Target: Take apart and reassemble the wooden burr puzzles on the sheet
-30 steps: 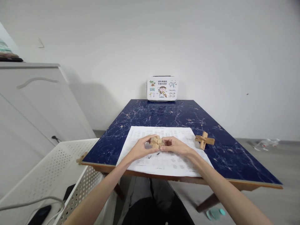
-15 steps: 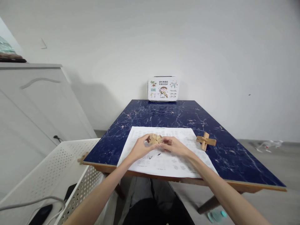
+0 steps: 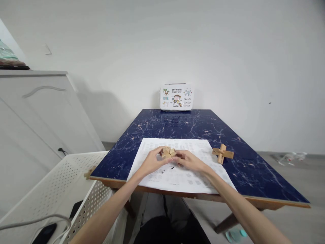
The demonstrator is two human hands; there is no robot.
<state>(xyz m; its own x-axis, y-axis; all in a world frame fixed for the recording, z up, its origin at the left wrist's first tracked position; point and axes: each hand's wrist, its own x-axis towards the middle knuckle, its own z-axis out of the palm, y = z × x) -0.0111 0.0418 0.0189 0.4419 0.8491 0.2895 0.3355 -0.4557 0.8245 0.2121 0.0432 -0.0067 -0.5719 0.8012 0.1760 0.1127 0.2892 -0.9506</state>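
Paper [image 3: 177,179] lies on the table [image 3: 254,179], 1 puzzle [image 3: 168,153] over it between left hand [image 3: 152,162] and right hand [image 3: 191,160]. At the paper's right edge lies a cross [image 3: 222,154]; behind, a case [image 3: 176,97]; left of the table, a basket [image 3: 98,196].

A white panelled cabinet [image 3: 38,112] at left and a cartoon-printed case [image 3: 176,97] at upper centre suggest a room in a home.

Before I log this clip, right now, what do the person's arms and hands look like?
Both the left forearm and right forearm are bare and slim, with no sleeves, watch or bracelet visible. The left hand and right hand wear no gloves. Any small ring on the fingers is too small to tell.
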